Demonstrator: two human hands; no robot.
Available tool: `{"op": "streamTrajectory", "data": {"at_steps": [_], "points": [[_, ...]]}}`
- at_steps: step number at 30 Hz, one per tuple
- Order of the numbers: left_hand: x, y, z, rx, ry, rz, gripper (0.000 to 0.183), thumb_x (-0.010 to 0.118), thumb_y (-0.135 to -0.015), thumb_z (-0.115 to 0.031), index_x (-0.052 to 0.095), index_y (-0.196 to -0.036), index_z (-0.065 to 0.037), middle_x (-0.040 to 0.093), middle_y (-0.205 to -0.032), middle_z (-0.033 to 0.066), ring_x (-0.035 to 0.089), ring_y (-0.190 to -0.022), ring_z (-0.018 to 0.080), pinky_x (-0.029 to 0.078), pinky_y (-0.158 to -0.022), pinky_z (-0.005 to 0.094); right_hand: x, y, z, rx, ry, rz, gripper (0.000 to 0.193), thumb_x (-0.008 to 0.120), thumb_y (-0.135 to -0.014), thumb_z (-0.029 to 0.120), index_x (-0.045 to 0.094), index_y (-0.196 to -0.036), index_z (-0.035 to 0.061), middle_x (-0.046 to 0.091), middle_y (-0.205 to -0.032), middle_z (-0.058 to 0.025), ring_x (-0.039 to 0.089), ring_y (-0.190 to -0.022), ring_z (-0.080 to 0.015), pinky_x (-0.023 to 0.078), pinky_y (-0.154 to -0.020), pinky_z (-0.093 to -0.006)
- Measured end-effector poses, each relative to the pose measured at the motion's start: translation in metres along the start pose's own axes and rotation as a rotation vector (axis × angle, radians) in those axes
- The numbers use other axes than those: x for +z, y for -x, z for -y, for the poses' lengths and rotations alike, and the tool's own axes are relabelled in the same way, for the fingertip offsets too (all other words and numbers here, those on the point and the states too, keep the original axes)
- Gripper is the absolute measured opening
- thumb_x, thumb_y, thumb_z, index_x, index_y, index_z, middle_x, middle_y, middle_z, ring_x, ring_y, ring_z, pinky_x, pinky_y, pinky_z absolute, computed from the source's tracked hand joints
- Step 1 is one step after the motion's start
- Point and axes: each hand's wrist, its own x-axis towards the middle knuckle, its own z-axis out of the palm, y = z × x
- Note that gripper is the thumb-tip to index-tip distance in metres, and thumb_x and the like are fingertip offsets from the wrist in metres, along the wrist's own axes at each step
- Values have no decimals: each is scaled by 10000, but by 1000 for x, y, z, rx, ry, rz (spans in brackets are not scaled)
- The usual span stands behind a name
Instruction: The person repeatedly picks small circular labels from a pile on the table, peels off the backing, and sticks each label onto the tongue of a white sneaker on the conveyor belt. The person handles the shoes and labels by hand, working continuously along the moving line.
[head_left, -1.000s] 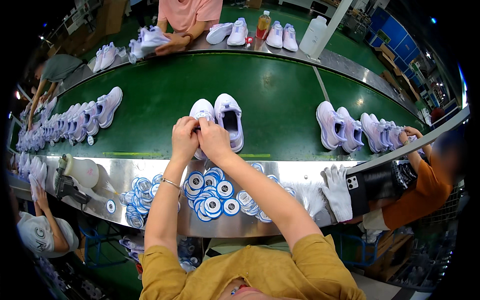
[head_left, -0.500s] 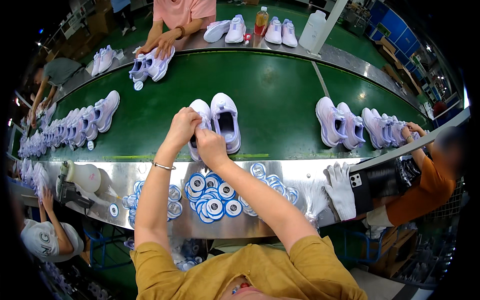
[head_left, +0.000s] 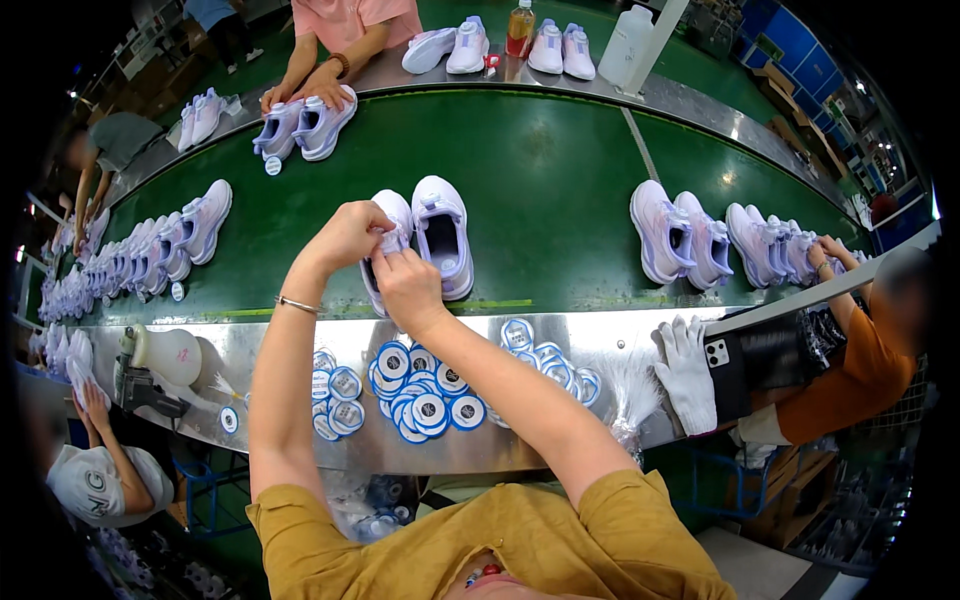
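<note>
A pair of white and lilac sneakers stands upright on the green belt before me, the left sneaker (head_left: 393, 203) beside the right sneaker (head_left: 428, 197). Over the upper of the left sneaker, my left hand (head_left: 350, 233) is closed in a pinch. My right hand (head_left: 408, 290) is closed too, its fingertips meeting the same upper near the shoe's opening. What the fingers grip there is too small or hidden to make out. Round blue-and-white tags (head_left: 425, 412) lie in piles on the metal ledge below my forearms.
White plastic fasteners (head_left: 632, 405), a white glove (head_left: 687, 370) and a phone (head_left: 717, 352) lie to the right. A tagging gun (head_left: 150, 392) and plastic bottle (head_left: 168, 355) sit left. Sneaker rows (head_left: 205, 225) line both sides of the belt. Across it, a co-worker's hands (head_left: 322, 85) touch another pair.
My hands and the pair sit slightly further left in the picture. My left forearm has swung left, uncovering more tags. Both hands stay closed at the left sneaker.
</note>
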Motion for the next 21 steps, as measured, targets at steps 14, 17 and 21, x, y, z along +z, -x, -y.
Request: {"op": "streamTrajectory", "data": {"at_steps": [14,17,21], "points": [[-6,-1,-19,-108,-74,-43,233,709,-697,-154,687,-828,38,651,-740,171,634,-668,285,506,-632,344,6,0,-1,-52,-7,-14,309,585,-718,86,638,-1004,-20,582,-652,-71,588,-607,-210,481,-509,-308],[-6,-2,-33,-340,-405,-8,245,682,-699,-151,699,-865,28,652,-776,204,646,-707,320,525,-681,373,7,-2,0,-35,0,-31,294,587,-721,85,639,-992,-17,587,-656,-76,591,-611,-210,482,-509,-308],[-7,6,8,-2,-203,-18,273,717,-725,-178,682,-877,46,647,-749,173,643,-686,272,505,-638,344,13,-2,6,-41,-11,-35,284,589,-719,82,637,-981,-17,590,-658,-78,592,-615,-209,483,-507,-307]]}}
